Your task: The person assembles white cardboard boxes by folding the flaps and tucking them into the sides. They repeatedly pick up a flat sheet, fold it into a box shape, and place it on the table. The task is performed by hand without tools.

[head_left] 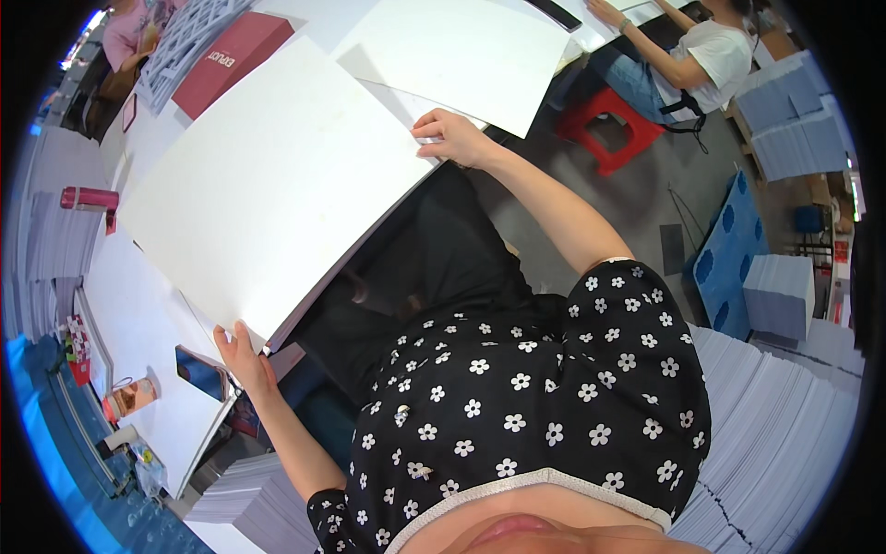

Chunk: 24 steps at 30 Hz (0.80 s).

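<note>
A large white sheet (277, 185) of paper or card lies slanted across the table in front of me, its near edge over my lap. My left hand (245, 358) is at its near left corner, the fingertips closed on the edge. At the right corner, my right hand (450, 138) pinches the edge with bent fingers. Another white sheet (461, 55) lies beyond my right hand, partly overlapped. What is under the large sheet is mostly hidden.
A dark red box (233, 63) and grey lattice pieces (189, 46) lie at the far left. Left are a pink flask (89, 198) and an orange-labelled cup (130, 397). A person (706, 65) sits far right, near a red stool (609, 131). Paper stacks (775, 415) stand right.
</note>
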Available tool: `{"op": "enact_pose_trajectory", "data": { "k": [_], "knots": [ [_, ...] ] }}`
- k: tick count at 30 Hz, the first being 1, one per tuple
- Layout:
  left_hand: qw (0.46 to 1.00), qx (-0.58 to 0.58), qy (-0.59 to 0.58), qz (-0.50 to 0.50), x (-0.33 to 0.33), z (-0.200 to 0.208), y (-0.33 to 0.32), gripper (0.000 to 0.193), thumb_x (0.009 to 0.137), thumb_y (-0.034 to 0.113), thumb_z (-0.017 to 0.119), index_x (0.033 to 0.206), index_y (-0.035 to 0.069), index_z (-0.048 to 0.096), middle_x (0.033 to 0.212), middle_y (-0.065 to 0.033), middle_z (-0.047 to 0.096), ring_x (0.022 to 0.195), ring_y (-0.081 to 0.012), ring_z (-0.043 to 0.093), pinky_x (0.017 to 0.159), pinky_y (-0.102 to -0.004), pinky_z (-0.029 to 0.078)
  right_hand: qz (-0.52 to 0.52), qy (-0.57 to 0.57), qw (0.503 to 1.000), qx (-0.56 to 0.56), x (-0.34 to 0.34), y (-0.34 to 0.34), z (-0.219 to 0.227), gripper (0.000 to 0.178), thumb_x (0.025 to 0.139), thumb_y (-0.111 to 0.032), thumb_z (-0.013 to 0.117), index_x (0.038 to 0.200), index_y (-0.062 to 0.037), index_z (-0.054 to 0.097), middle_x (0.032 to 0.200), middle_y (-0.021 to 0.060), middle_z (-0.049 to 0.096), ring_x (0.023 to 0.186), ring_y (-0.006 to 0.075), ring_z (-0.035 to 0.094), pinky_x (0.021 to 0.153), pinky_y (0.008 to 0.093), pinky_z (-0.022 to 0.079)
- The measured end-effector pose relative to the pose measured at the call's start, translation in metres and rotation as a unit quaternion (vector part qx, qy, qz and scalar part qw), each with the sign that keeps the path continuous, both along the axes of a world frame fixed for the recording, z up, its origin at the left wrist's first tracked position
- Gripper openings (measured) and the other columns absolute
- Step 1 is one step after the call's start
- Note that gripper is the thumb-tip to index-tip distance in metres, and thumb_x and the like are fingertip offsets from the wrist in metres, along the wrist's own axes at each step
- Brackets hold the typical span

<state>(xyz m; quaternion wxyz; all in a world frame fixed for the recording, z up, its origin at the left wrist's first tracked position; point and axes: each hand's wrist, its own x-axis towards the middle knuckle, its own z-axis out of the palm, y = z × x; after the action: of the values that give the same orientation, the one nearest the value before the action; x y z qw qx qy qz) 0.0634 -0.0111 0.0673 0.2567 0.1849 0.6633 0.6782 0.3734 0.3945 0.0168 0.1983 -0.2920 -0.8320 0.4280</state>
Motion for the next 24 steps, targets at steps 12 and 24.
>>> {"op": "enact_pose_trajectory", "data": {
  "k": [12, 24],
  "knots": [
    [1.0, -0.015, 0.001, 0.017, 0.005, 0.0, -0.002, 0.032, 0.101, 0.009, 0.054, 0.129, 0.001, 0.041, 0.114, -0.015, 0.061, 0.098, -0.0189, 0.062, 0.075, -0.03, 0.054, 0.018, -0.004, 0.994, 0.11, 0.002, -0.008, -0.001, 0.033, 0.083, -0.014, 0.076, 0.113, -0.003, 0.069, 0.122, 0.0109, 0.059, 0.109, 0.0272, 0.058, 0.093, 0.0346, 0.048],
    [1.0, -0.012, 0.018, 0.015, 0.007, -0.008, -0.005, 0.029, 0.102, 0.013, 0.053, 0.127, 0.005, 0.04, 0.102, -0.0118, 0.064, 0.077, -0.0142, 0.062, 0.052, -0.0269, 0.048, 0.007, 0.002, 0.943, 0.332, 0.014, -0.082, 0.012, 0.07, 0.081, -0.014, 0.074, 0.143, -0.005, 0.044, 0.148, 0.0158, 0.042, 0.136, 0.0345, 0.042, 0.113, 0.0438, 0.036]
  ]
}}
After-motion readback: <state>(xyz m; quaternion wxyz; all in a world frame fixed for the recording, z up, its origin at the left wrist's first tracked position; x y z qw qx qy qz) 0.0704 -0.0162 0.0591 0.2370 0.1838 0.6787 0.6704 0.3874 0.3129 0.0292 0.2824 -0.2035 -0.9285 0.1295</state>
